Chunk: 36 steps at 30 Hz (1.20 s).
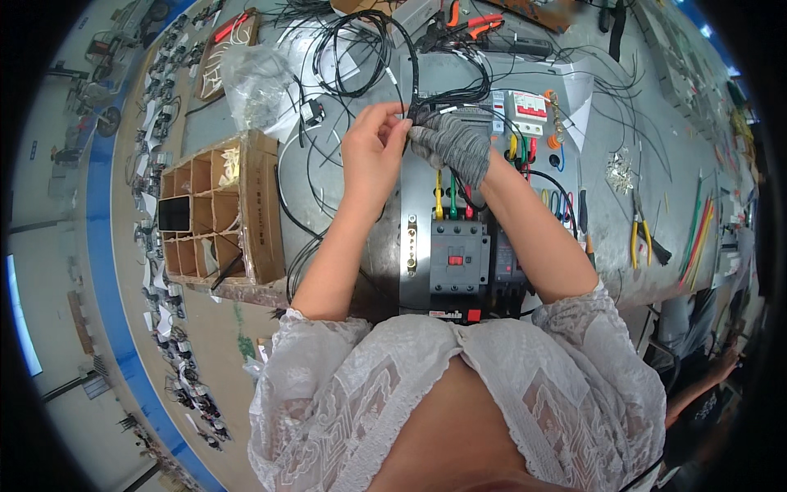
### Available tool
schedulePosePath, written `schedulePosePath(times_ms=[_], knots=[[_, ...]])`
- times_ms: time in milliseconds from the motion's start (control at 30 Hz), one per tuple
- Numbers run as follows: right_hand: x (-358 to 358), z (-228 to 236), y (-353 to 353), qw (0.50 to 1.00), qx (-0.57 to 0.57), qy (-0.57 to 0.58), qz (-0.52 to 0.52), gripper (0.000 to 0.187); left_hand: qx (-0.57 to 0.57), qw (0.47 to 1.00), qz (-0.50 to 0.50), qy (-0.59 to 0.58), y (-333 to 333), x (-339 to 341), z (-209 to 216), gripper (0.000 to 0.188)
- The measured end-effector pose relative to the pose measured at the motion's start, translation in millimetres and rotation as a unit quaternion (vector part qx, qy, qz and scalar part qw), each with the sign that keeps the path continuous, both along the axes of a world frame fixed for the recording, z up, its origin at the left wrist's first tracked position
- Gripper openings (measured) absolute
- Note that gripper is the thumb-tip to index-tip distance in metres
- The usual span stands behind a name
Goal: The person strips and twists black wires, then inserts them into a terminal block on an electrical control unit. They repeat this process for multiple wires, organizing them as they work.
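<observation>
Grey workbench [607,205]; left hand [375,141], gloved right hand [453,146] seemingly grasping black cable bundle [414,75], long axis pointing away from wearer.

A: Light?
B: Moderately bright, fairly even over the counter [608,225]; shadows soft. Sheen on clear plastic bag [256,80].
A: Brightest, darkest?
B: Pale glowing panel [22,316], far left; bright spots, upper right. Dim lower right, around co-worker's arm [702,387].
A: Sharpness?
B: Left hand [375,148] cleanly outlined. Black cable bundle [415,78]: detail sinks into dark. Periphery soft.
A: Distortion?
B: Strong fisheye. Blue stripe [100,189] bows; corners black.
</observation>
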State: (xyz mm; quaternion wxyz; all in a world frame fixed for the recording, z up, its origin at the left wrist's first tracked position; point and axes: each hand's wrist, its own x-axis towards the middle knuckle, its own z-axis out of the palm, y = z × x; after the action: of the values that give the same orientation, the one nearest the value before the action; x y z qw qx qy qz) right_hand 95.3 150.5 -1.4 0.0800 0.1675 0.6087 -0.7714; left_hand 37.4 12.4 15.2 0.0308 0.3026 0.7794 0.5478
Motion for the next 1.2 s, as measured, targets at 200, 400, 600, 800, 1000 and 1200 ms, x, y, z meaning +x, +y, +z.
schedulePosePath(times_ms=[200,400,600,800,1000,1200], knots=[[-0.8,-1.9,1.8,1.000,0.016,0.010,0.018,0.020,-0.019,0.999,0.015,0.035,1.3,2.3,3.6,0.019],[-0.9,-3.0,1.3,0.999,-0.026,0.007,0.020,0.020,-0.052,0.995,0.024,0.087,3.8,5.6,10.6,0.018],[-2.0,-9.3,3.1,0.999,-0.031,0.018,0.017,0.022,-0.046,0.994,0.020,0.094,5.1,5.7,10.7,0.016],[-2.3,-14.2,2.1,0.999,0.045,0.012,0.020,0.022,0.135,0.948,-0.067,-0.279,-11.7,-8.0,14.6,0.009],[2.6,4.9,0.0,0.999,0.035,-0.029,0.019,0.021,0.343,0.882,-0.057,-0.318,-59.8,-10.5,23.3,0.006],[2.7,4.9,-0.8,1.000,0.006,-0.015,0.003,0.020,0.352,0.879,0.061,-0.316,-96.2,37.6,-1.9,0.008]])
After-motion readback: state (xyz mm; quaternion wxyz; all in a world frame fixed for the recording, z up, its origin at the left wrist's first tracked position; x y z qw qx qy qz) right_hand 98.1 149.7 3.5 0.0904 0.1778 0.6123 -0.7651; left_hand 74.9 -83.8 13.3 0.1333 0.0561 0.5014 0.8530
